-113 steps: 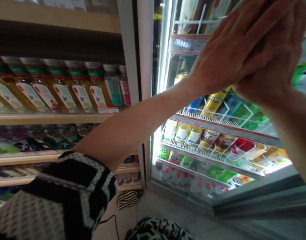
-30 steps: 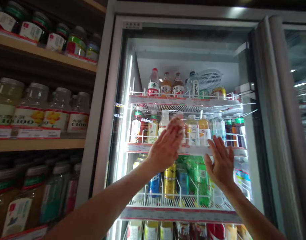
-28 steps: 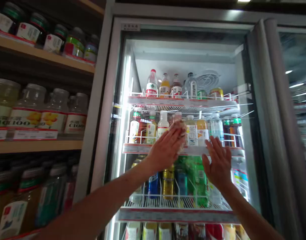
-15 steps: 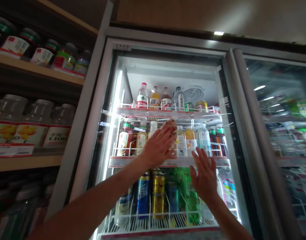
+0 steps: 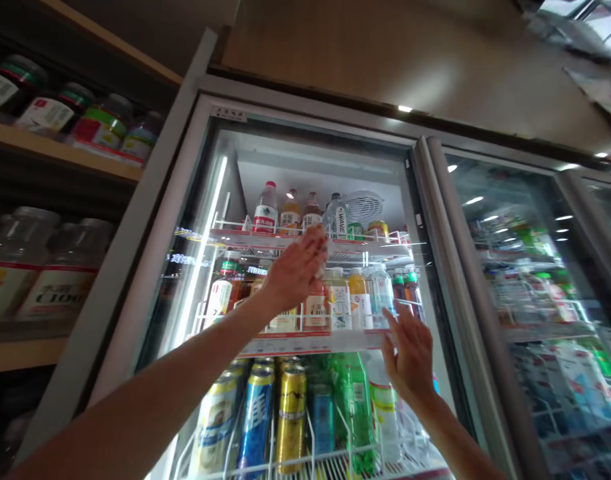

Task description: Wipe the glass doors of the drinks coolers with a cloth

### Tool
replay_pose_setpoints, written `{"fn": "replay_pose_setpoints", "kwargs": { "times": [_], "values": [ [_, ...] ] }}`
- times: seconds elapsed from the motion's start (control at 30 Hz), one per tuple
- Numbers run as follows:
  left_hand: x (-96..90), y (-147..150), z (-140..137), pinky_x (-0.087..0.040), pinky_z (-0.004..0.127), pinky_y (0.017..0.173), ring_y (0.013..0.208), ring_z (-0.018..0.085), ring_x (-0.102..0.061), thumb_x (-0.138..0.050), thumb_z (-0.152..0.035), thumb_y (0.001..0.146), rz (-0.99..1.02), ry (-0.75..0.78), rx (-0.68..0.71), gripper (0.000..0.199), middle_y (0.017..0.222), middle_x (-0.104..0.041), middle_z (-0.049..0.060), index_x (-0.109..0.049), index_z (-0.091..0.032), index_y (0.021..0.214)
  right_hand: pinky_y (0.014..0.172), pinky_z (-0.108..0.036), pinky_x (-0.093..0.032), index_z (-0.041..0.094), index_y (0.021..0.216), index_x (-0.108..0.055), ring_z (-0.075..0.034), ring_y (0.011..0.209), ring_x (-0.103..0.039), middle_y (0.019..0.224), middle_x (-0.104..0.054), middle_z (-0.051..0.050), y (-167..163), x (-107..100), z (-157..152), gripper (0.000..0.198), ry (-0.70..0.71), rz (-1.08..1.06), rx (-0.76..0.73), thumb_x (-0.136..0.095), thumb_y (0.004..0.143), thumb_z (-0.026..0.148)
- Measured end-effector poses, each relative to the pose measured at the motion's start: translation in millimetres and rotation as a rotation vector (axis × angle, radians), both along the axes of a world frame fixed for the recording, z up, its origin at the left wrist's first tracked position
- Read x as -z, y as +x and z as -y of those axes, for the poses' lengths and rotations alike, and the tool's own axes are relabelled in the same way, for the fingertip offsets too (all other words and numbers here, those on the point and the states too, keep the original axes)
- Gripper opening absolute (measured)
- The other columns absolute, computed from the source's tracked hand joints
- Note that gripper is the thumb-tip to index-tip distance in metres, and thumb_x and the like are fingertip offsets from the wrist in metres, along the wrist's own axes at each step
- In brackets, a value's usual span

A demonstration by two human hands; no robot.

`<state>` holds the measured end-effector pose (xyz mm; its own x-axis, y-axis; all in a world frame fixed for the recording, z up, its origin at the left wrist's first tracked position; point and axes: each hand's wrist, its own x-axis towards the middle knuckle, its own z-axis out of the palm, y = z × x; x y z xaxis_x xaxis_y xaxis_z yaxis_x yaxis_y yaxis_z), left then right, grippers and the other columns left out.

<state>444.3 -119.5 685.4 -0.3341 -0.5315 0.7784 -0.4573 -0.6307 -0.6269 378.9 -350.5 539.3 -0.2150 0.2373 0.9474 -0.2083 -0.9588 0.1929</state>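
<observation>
My left hand [image 5: 292,270] reaches up to the glass door [image 5: 310,150] of a drinks fridge, fingers together and fairly flat. A pale, mottled, crumpled-looking thing [image 5: 323,252] shows under and beside its fingers; its kind is too blurred to make out. Lower and to the right, my right hand [image 5: 410,343] is raised in front of the same door. Its fingers are apart and hold nothing; whether they touch the glass I cannot tell. Behind the glass, bottles such as an orange drink bottle [image 5: 359,297] stand on the middle shelf, partly hidden by my hands.
Wooden shelves with large bottles [image 5: 62,277] stand on the left. Lower in the fridge are a gold can [image 5: 291,417], a blue can [image 5: 256,417] and a green bottle [image 5: 358,407]. A vertical metal door edge [image 5: 448,220] separates another glass door [image 5: 522,220] on the right.
My view has shifted right and tilted. Against the shelves, my left hand is higher, now near the upper shelf's edge. The right hand stays low at the right, its fingers a little more bent.
</observation>
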Motion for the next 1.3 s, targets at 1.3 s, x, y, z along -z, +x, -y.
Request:
{"fn": "replay_pose_setpoints", "kwargs": {
  "times": [1.3],
  "values": [
    [114.5,-31.7,110.8,-0.025,0.038,0.112,0.138,0.02,-0.017,-0.035,-0.028,0.088,0.067,0.456,0.127,0.048,0.146,-0.03,0.007,-0.035,-0.014,0.134,0.1,-0.049,-0.039,0.016,0.125,-0.05,-0.023,0.123,-0.046,0.128,-0.052,-0.013,-34.9,-36.7,55.0,0.04,0.157,0.063,-0.202,-0.031,0.091,0.026]
  ]
}}
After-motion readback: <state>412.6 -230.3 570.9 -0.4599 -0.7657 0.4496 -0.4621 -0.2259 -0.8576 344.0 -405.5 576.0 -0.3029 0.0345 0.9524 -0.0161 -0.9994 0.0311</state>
